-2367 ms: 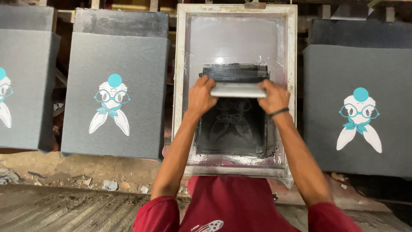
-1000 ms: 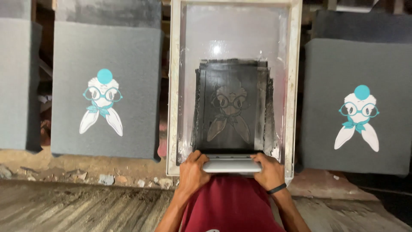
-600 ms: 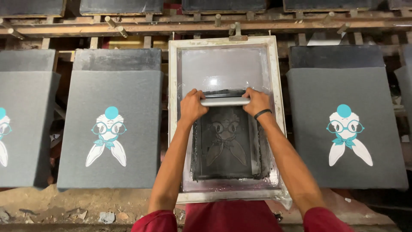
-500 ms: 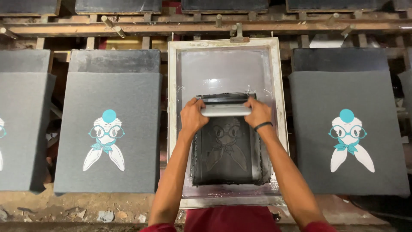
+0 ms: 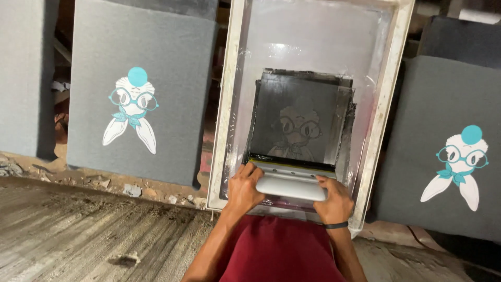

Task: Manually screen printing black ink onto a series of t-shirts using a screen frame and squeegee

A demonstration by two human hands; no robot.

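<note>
Head view — both hands' grip closed on squeegee.

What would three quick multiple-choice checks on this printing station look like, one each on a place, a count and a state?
1. Where on the screen frame is the squeegee?
A. near edge, close to the person
B. far edge
C. lifted clear of it

2. How many grey panels with a whole printed white-and-teal figure show?
A. one
B. two
C. four

3. How is the squeegee held?
A. left hand only
B. right hand only
C. both hands

Answers:
1 A, it lies at the foot of the dark inked area, just above the red shirt.
2 B, one panel left of the frame and one panel right of it.
3 C, the left hand and right hand grip its two ends.
</note>
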